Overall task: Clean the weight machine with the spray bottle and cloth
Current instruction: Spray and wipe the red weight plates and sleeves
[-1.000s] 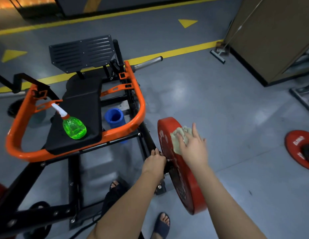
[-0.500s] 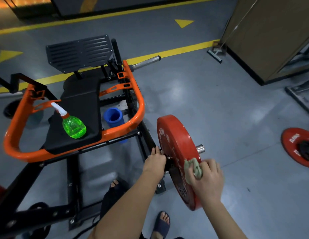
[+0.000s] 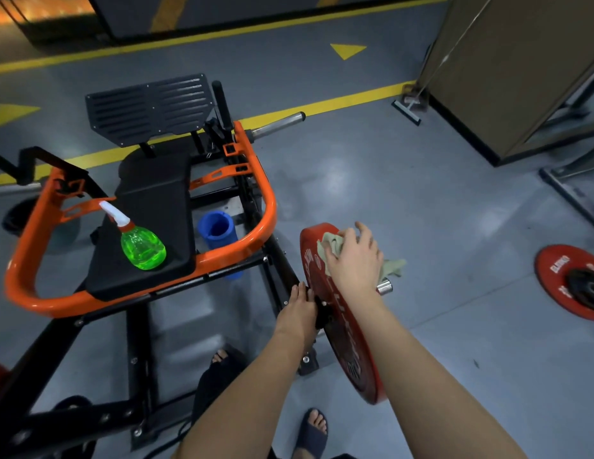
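The weight machine has an orange tube frame (image 3: 268,207) and a black seat pad (image 3: 156,207). A red weight plate (image 3: 353,356) stands on edge on the machine's right sleeve. My right hand (image 3: 355,263) presses a pale green cloth (image 3: 328,245) against the plate's upper rim, fingers spread, and a corner of the cloth sticks out to the right. My left hand (image 3: 299,308) rests on the black frame bar just left of the plate, fingers fairly straight. A green spray bottle (image 3: 143,248) with a white nozzle stands on the seat pad, apart from both hands.
A blue cylinder (image 3: 217,230) sits inside the orange frame. Another red plate (image 3: 560,276) lies on the floor at right. A brown cabinet (image 3: 507,77) and a floor squeegee (image 3: 406,109) stand at the back right. My sandalled feet (image 3: 314,429) are below the plate.
My right hand moved with the cloth from the plate's top down to its lower face, then back up to the upper rim. My left hand stayed on the frame.
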{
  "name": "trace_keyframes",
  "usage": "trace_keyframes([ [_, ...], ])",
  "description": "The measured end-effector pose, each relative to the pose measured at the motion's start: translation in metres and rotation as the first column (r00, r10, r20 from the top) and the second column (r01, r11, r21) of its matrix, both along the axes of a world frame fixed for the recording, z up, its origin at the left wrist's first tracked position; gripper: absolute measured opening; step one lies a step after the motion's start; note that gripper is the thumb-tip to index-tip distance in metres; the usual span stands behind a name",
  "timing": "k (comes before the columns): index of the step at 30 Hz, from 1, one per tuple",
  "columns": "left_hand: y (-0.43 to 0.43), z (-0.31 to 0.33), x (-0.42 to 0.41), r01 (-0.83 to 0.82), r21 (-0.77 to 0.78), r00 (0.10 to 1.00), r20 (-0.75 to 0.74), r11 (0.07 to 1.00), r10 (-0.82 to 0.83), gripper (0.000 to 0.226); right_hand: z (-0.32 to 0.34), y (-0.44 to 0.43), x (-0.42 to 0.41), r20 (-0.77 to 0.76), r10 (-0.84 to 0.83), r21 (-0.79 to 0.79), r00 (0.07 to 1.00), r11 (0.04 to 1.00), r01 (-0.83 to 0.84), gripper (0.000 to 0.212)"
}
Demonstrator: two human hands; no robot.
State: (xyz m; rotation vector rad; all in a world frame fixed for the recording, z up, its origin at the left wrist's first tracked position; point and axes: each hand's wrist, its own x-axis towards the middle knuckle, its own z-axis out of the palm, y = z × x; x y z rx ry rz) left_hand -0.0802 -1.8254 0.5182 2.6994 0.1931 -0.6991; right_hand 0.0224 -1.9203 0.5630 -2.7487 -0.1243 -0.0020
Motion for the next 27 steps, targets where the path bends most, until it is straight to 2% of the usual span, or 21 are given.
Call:
trace_keyframes([
  [3,0.008,0.003,0.0,0.013,-0.032,1.0,0.024,0.999,-0.012,0.084,-0.003,-0.011,-0.017,0.004,0.121,-0.043,0.993,0.992,-0.12,0.063],
  [7,0.016,0.001,-0.002,0.026,-0.051,0.997,0.07,0.998,-0.023,0.079,-0.017,-0.037,-0.045,0.094,0.216,-0.168,0.972,0.966,-0.198,0.077],
  [12,0.019,-0.008,-0.001,0.045,-0.072,0.994,0.1,0.996,-0.038,0.081,-0.024,-0.038,-0.041,0.148,0.177,-0.226,0.973,0.964,-0.141,0.077],
  [15,0.02,-0.015,-0.001,0.034,-0.1,0.995,0.101,0.994,-0.024,0.082,-0.022,-0.027,-0.026,0.147,0.17,-0.19,0.974,0.972,-0.141,0.069],
  [17,0.025,-0.019,-0.001,0.043,-0.115,0.995,0.097,0.993,-0.031,0.088,-0.014,-0.016,-0.012,0.086,0.18,-0.192,0.98,0.968,-0.161,0.067],
  [19,0.029,-0.023,0.0,0.067,-0.135,0.995,0.08,0.989,-0.057,0.092,-0.005,0.002,0.007,-0.038,0.178,-0.214,0.983,0.96,-0.182,0.065],
  [23,0.03,-0.024,0.001,0.09,-0.123,0.994,0.067,0.988,-0.083,0.096,0.007,0.042,0.05,-0.226,0.201,-0.229,0.953,0.94,-0.253,0.063],
  [26,0.026,-0.025,0.0,0.081,-0.112,0.996,0.053,0.99,-0.076,0.095,0.005,0.065,0.073,-0.292,0.145,-0.153,0.945,0.969,-0.196,0.058],
  [27,0.025,-0.027,-0.001,0.074,-0.107,0.996,0.056,0.991,-0.069,0.095,0.002,0.072,0.076,-0.3,0.139,-0.176,0.944,0.964,-0.198,0.055],
])
